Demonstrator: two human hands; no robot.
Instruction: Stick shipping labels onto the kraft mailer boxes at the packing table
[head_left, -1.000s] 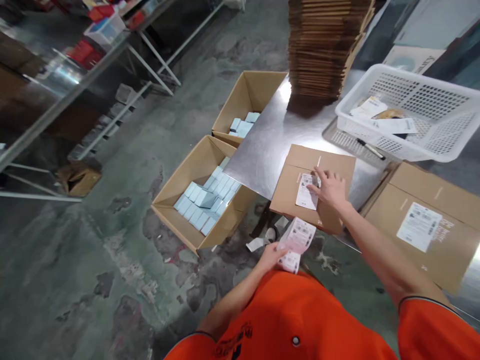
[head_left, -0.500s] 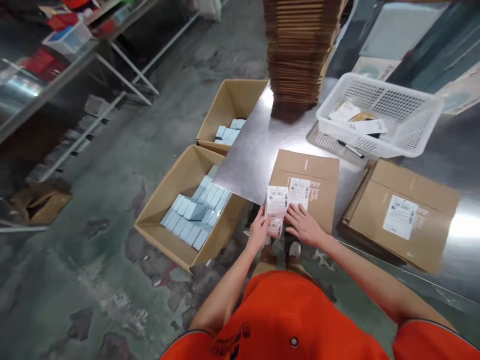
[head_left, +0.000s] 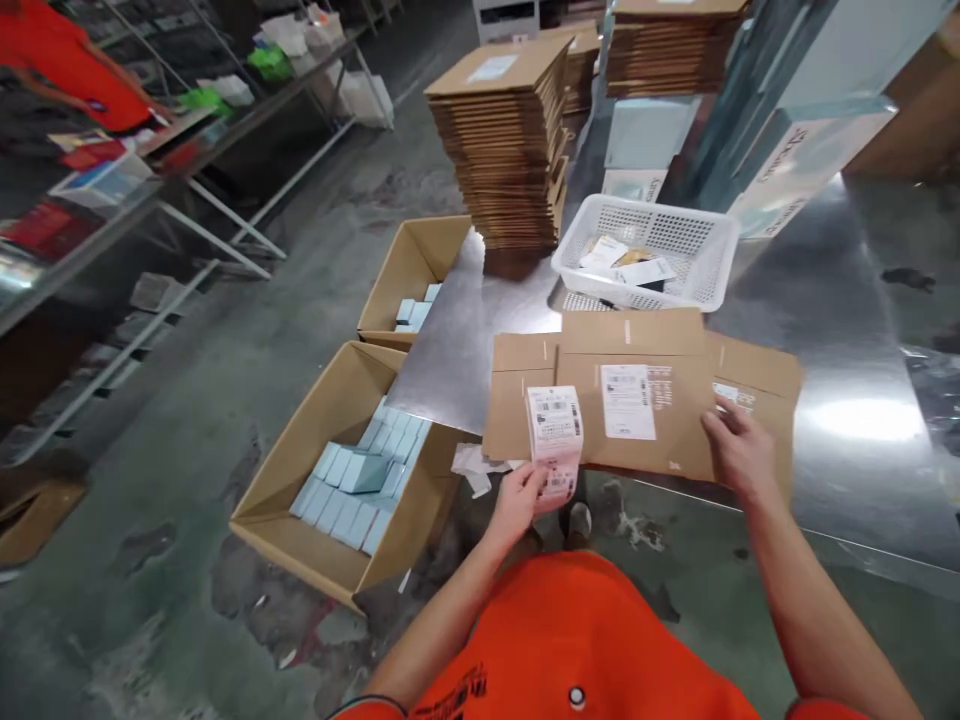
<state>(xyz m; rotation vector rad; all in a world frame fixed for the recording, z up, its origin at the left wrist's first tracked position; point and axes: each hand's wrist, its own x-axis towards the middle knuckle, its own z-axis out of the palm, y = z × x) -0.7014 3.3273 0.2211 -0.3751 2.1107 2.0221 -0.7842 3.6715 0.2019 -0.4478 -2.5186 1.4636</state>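
Label strip (head_left: 555, 445) is pinched tight in my left grip (head_left: 517, 505). Carton (head_left: 679, 440) now lies unfolded wider on the worktop (head_left: 862, 480); my right grip (head_left: 739, 450) sits on it, can't tell if clamped.

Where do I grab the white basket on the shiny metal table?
Probably by the top rim of the white plastic basket, with one hand at each short end, coming from above. The rim is a solid band, while the walls are full of holes. The papers inside lie loose, so keep it level.
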